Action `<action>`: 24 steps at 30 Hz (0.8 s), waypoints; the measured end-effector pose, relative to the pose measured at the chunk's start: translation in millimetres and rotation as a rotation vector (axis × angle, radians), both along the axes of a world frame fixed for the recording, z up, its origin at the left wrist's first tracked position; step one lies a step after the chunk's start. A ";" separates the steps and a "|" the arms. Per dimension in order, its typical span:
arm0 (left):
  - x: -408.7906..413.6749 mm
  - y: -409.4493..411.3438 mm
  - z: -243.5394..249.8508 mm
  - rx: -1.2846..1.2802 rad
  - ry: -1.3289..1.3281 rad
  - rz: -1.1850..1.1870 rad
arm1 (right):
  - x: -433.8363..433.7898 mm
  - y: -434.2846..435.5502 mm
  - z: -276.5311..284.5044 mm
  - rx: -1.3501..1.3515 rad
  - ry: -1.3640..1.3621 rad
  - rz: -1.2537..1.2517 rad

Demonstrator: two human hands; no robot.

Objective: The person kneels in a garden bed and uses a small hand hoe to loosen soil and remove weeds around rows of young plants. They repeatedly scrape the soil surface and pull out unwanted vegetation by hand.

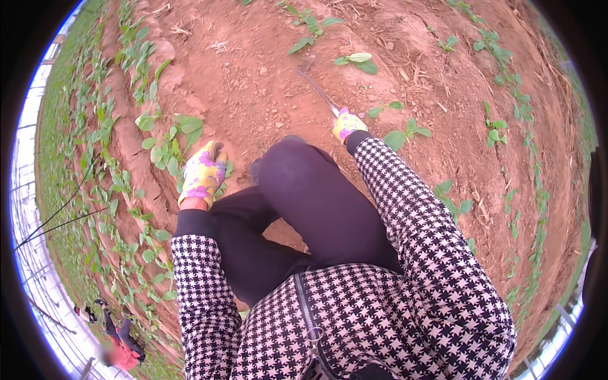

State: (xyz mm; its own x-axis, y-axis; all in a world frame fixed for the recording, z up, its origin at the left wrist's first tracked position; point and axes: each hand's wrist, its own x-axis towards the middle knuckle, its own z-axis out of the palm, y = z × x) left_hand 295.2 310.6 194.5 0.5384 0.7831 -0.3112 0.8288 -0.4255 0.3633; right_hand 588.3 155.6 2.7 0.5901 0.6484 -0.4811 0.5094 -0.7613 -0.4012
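Observation:
Both my hands wear yellow gloves with pink flowers. My right hand (349, 125) is closed round the handle of a small hand hoe (316, 86); its thin metal shaft reaches forward and its blade lies at the reddish soil (228, 85), near a leafy seedling (359, 61). More seedlings (403, 136) grow just right of that hand. My left hand (205, 173) hangs beside my left knee, close to a broad-leaved plant (166, 154) in the left row. Its fingers are partly curled, and whether anything is between them cannot be told.
Rows of green plants (107, 190) run along the left, others (522, 107) along the right. My bent knees (297, 175) are between my hands. Dry straw (415, 76) lies on the soil. Far off at lower left is another person (124, 342) in red.

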 end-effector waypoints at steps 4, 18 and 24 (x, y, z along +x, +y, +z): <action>-5.3 2.3 -2.1 0.011 -0.022 -0.011 | -2.3 -24.9 -14.6 0.016 0.067 0.032; -18.4 6.0 -14.1 -0.010 -0.062 0.016 | -39.2 -151.8 -25.5 -0.100 0.130 0.018; -27.1 12.1 -22.2 0.002 -0.024 0.021 | -41.6 -192.0 -24.3 -0.145 0.170 0.006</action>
State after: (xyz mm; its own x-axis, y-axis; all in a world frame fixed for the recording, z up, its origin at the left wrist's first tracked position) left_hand 268.1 322.6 172.3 0.5293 0.7947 -0.2973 0.8287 -0.4089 0.3823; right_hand 546.7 -36.4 -21.6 0.4886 0.5687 -0.6617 0.4485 -0.8142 -0.3686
